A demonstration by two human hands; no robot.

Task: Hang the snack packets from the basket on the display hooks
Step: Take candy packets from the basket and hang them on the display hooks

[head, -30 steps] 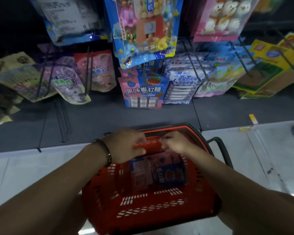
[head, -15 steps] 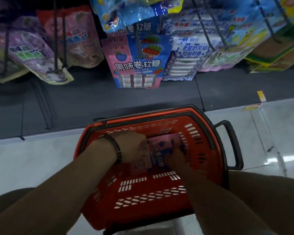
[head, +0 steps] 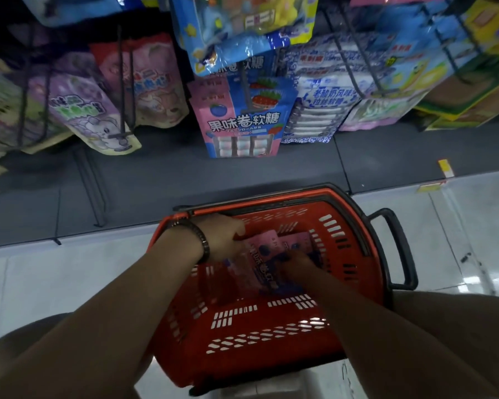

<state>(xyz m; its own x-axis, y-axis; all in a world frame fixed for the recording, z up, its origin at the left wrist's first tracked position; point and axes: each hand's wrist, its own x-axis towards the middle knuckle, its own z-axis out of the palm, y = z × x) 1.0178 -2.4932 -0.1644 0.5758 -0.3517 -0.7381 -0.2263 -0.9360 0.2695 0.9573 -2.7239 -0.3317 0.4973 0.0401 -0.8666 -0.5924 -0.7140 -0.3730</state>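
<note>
Now our left hand [head: 224, 235] grips the pink gummy packet [head: 267, 254] inside the red basket [head: 271, 345], right hand [head: 298, 264] grip unclear; we should lift by its top, hole toward the display hook [head: 245, 87].

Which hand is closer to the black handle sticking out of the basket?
Right. The right hand is in the basket, on the side near the handle; the left hand is farther, by the opposite wall.

The packet [head: 264, 256] in the basket [head: 242, 329] is blurred and its print cannot be read. The fingers of the left hand [head: 222, 239] are hidden behind it, and the right hand [head: 297, 263] is smeared, so neither grip can be told. The top packets [head: 242, 21] are cut off by the upper edge.
</note>
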